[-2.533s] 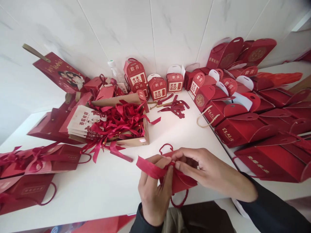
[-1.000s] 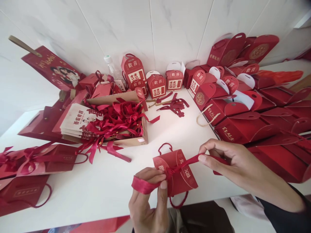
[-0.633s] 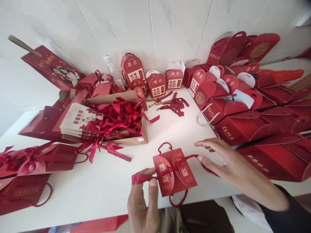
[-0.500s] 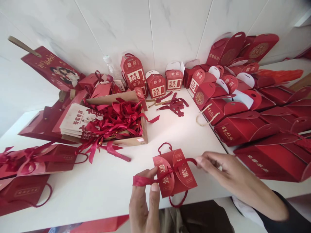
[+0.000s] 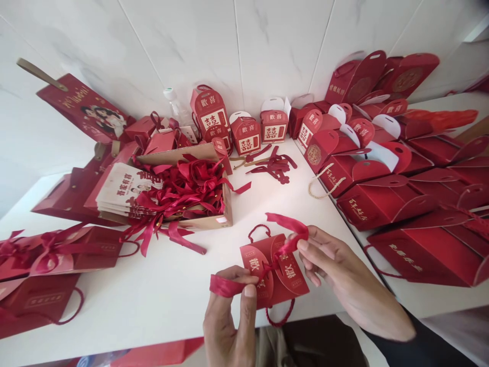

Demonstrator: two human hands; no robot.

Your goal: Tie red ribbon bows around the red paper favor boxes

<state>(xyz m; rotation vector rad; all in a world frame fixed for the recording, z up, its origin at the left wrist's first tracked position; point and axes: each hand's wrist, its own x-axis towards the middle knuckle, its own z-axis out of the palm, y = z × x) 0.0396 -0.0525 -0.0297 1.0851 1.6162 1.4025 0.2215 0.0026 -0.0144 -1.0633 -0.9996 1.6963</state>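
A small red gift box (image 5: 293,285) with gold characters and rope handles lies on the white table near its front edge. A red ribbon (image 5: 286,222) runs through the slots in its flaps and is crossed over the middle. My left hand (image 5: 234,311) pinches one ribbon end between thumb and fingers at the box's left side, with a loop of it lying over the fingers. At the upper right of the box, my right hand (image 5: 328,260) pinches the other length, whose loose tail points up and left.
A cardboard box (image 5: 198,224) full of red ribbons stands left of centre. Finished-looking boxes with bows (image 5: 89,247) sit at the left. Open red boxes (image 5: 385,201) crowd the right side. Small boxes (image 5: 246,135) and cord pieces (image 5: 275,165) lie toward the wall.
My right hand has moved left, closer to the box, bringing its ribbon length up so the tail now stands above the box. My left hand keeps its pinch and has shifted slightly.
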